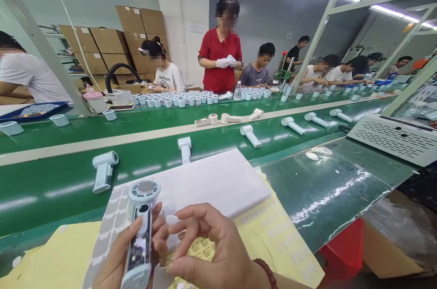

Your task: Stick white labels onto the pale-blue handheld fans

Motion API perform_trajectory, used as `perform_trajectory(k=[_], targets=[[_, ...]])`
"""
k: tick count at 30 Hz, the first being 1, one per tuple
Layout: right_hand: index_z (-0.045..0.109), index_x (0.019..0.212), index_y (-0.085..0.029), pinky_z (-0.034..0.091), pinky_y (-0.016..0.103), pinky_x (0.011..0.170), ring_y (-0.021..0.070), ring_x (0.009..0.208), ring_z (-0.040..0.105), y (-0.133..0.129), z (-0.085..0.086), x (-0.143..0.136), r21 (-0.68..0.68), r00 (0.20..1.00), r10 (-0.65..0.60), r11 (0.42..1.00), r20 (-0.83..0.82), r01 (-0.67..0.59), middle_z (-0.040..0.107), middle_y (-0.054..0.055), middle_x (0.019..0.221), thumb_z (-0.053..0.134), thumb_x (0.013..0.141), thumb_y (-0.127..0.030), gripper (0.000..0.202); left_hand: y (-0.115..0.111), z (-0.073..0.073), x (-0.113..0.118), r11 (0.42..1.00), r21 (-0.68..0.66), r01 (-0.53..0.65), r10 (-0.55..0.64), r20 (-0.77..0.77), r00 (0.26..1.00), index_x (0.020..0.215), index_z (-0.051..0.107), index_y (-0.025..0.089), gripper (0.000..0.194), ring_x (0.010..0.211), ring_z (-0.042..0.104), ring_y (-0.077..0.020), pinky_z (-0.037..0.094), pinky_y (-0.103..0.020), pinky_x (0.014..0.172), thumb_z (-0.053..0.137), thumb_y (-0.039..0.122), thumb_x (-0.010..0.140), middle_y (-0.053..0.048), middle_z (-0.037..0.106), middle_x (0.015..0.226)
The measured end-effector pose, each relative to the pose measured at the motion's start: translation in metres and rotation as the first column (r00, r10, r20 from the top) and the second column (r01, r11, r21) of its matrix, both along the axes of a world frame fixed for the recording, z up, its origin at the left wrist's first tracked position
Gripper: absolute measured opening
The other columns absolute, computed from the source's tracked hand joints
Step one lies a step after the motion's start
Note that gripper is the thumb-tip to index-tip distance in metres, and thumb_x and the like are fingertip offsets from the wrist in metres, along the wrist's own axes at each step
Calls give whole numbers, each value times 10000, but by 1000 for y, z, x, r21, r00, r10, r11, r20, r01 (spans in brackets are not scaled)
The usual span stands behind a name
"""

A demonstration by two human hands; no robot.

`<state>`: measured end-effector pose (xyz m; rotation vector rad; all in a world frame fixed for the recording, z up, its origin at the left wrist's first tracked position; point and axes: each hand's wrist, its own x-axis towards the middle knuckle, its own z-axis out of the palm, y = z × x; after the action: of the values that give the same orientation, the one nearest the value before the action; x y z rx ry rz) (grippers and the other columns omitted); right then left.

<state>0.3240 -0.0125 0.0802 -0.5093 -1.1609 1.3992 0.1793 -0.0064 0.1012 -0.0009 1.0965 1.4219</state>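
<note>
My left hand [116,250] is wrapped round the handle of a light-blue handheld fan [143,198]. The fan's round head points up, and a dark, glossy strip runs down the handle. Close beside it, my right hand [211,243] has its fingers curled towards the thumb; what is between the fingertips, if anything, I cannot make out. A small white rounded piece [172,220] shows by its index finger. Under both hands lie a sheet of grey labels [111,216], a stack of white paper [218,179] and yellow backing sheets [287,239].
Several similar fans [105,170] lie spaced along the green conveyor belt [146,166]. Across it stand many light-blue cups [180,101], with co-workers behind them. To the right are a perforated metal box [392,139] and a red bin [344,248].
</note>
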Motion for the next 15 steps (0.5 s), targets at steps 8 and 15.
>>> perform_trajectory(k=[8,15], targets=[[717,1081,-216,589,308,956,246,1052,737,-10,0,-5,-131,997,-65,989,49,71,759,-22,736,971,600,-198,544,0,12,24,993,-94,-73,91,204,975,947,667,87,136,520,645,-120,566,-180,475,548,153,954,-57,621,761],[706,1110,-220,562,338,1013,255,1097,718,-8,7,-7,-207,996,-22,978,91,41,758,-22,766,988,570,-231,609,-1,17,29,992,-46,-114,121,216,969,945,681,103,109,560,637,-111,560,-176,479,574,126,943,-41,601,781]])
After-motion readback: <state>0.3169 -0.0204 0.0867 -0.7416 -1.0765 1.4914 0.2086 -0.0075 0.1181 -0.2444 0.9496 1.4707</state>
